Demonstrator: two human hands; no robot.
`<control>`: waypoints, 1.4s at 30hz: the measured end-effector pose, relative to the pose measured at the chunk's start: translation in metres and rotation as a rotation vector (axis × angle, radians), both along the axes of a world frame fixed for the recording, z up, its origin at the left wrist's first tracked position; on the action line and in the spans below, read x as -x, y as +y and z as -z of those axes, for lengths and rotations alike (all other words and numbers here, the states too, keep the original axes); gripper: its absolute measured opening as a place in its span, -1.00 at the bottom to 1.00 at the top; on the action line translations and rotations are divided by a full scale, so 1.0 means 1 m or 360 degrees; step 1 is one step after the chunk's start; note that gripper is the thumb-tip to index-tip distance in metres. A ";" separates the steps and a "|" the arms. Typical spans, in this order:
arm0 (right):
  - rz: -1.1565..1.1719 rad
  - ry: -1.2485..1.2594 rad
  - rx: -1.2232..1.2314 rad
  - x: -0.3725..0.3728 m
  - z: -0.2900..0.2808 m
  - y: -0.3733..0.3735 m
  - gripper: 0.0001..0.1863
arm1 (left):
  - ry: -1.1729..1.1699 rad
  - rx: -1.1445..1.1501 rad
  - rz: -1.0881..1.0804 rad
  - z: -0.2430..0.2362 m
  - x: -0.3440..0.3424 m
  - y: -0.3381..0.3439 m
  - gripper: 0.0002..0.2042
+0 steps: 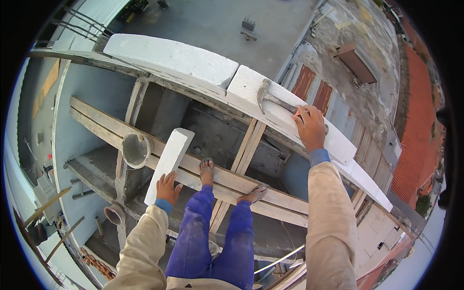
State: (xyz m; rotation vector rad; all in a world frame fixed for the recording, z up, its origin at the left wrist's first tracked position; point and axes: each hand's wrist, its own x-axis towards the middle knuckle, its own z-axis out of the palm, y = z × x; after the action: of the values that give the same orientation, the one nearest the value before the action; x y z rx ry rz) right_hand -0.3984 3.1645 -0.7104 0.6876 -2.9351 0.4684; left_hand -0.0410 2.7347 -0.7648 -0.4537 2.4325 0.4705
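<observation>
My right hand [311, 126] is closed around the handle of a hammer [279, 101]. The hammer's head lies against the top of a white block [247, 87] in a row along the wall. Low on the left, my left hand [168, 188] lies with spread fingers against the side of a separate white block [169, 154]. That block sits at a slant across the wooden planks [227, 179] where my sandalled feet stand. Another long white block [169, 55] continues the row to the left, with a narrow joint between the two.
A grey mortar bucket [137, 151] is on the planks at the left. Open drops to a lower floor show on both sides of them. Crossing boards [248, 145] run toward the wall. Rebar [82, 24] sticks out at the far left; corrugated roofing [333, 116] lies beyond the wall.
</observation>
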 end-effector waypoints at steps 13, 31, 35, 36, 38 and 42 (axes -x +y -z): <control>0.0152 0.0038 0.0083 -0.006 0.020 0.000 -0.60 | -0.1106 -0.0829 -0.0494 -0.057 -0.226 0.061 -0.07; 0.0153 -0.2072 -0.0176 -0.434 0.009 0.042 -0.43 | -0.0140 -0.0922 -0.1176 -0.061 -0.162 0.098 -0.32; 0.0183 -0.1943 0.0122 -0.465 -0.001 0.089 -0.39 | -0.0028 -0.0791 -0.1508 0.021 -0.154 0.048 -0.38; 0.0270 -0.1952 0.0235 -0.463 -0.002 0.092 -0.37 | 0.0018 -0.0778 -0.1575 0.043 -0.151 0.033 -0.37; 0.0234 -0.2024 0.0108 -0.456 -0.003 0.086 -0.38 | 0.0052 -0.0746 -0.1765 0.087 -0.142 0.003 -0.34; 0.0321 -0.1984 0.0038 -0.449 -0.007 0.037 -0.40 | 0.0235 -0.0714 -0.2203 0.173 -0.117 -0.061 -0.34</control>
State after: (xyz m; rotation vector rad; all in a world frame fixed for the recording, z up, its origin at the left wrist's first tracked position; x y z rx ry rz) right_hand 0.0503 3.2014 -0.7033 0.0065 -4.0059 1.2744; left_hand 0.0759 2.6732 -0.9380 -1.8860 1.6671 1.5645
